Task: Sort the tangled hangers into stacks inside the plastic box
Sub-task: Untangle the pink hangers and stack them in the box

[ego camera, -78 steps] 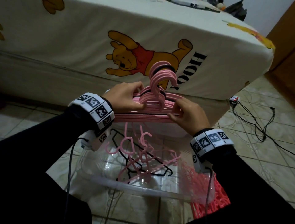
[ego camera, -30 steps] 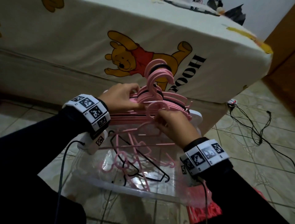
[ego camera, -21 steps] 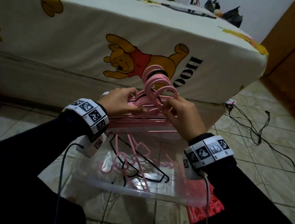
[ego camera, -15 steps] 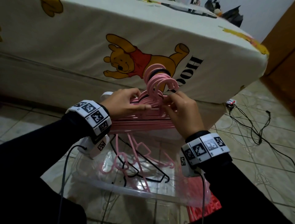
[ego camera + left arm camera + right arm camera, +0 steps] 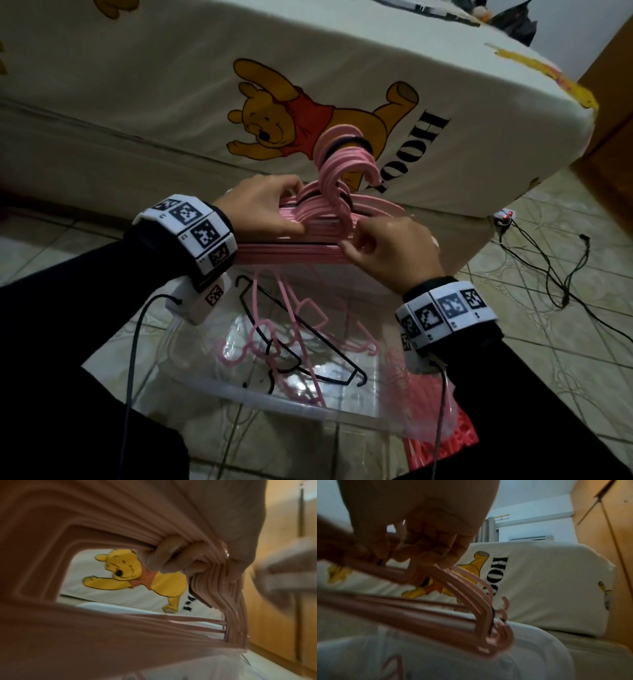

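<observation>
A thick bundle of pink hangers point(image 5: 322, 233), hooks point(image 5: 342, 161) pointing up, is held over the far rim of the clear plastic box point(image 5: 274, 404). My left hand point(image 5: 263, 209) grips the bundle's left shoulder, fingers curled round the bars point(image 5: 171, 555). My right hand point(image 5: 387, 250) pinches the bundle near the necks from the right, its fingers point(image 5: 426, 547) closed on the pink bars point(image 5: 453, 615). Inside the box lie a few loose pink hangers point(image 5: 294, 329) tangled with a black hanger point(image 5: 308, 342).
A mattress with a cartoon bear sheet point(image 5: 308, 102) stands right behind the box. Black cables point(image 5: 555, 274) trail over the tiled floor at right. A red-pink plastic object point(image 5: 445, 442) lies beside the box's near right corner. A wooden wardrobe point(image 5: 609, 113) stands far right.
Over the last seconds my right hand lifted one pink hanger from lower down and fitted it onto the bundle, then slid back down to the necks. The left hand kept its grip.
</observation>
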